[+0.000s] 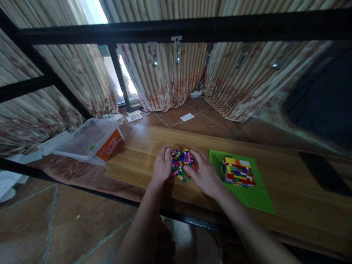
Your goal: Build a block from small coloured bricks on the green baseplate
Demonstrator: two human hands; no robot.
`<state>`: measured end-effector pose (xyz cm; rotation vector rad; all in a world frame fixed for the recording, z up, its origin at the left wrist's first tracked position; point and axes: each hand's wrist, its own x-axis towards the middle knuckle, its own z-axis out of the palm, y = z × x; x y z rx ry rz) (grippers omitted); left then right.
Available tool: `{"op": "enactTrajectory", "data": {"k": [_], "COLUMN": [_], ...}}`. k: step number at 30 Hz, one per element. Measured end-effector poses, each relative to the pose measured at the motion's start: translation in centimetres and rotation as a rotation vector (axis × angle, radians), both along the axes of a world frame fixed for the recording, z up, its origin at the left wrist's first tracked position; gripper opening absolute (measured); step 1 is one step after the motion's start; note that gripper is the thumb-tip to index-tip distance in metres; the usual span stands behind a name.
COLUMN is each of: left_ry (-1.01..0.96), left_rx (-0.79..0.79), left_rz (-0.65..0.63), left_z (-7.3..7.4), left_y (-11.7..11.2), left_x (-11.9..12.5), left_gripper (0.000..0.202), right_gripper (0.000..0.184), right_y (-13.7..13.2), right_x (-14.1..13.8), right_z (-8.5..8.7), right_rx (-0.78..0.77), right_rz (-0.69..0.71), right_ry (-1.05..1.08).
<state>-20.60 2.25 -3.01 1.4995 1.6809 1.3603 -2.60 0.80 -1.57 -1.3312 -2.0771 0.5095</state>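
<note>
A pile of small coloured toy bricks [180, 163] lies on the wooden board, with a hand on either side. My left hand [163, 164] stands on edge along the pile's left side, fingers stretched out and close together. On the other side, my right hand [202, 169] curves round the bricks with its thumb apart from the fingers; it touches the pile's edge. Neither hand grips a brick that I can see. Right of my right hand lies a green studded baseplate [260, 194], bearing a block built of multicoloured bricks [238, 171].
A clear plastic box [82, 141] with an orange label stands at the board's left end. Towards the right end lies a dark flat object [326, 172]. Black metal bars [176, 31] cross above the wooden board [137, 146], and papers [187, 117] lie on the tiled floor behind.
</note>
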Motion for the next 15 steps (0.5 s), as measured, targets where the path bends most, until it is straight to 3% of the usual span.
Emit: {"op": "enactTrajectory", "data": {"k": [2, 4, 9, 15], "left_ry": [-0.092, -0.215, -0.503, -0.613], "left_rx": [0.008, 0.021, -0.018, 0.002], "left_rz": [0.060, 0.127, 0.311, 0.322], "left_z": [-0.1, -0.3, -0.3, 1.8], "left_y": [0.4, 0.8, 1.5, 0.7], "left_x": [-0.7, -1.2, -1.5, -1.1], "left_gripper": [0.045, 0.049, 0.058, 0.063], "right_gripper": [0.090, 0.107, 0.107, 0.100], "right_y": [-2.7, -4.4, -3.6, -0.7], "right_x": [0.0, -0.5, -2.1, -3.3], "right_z": [-1.5, -2.8, -4.0, -3.4], "right_rx": [0.015, 0.015, 0.025, 0.007], "right_rz": [-0.098, -0.142, -0.158, -0.144], "right_ry": [-0.087, -0.163, -0.259, -0.284]}}
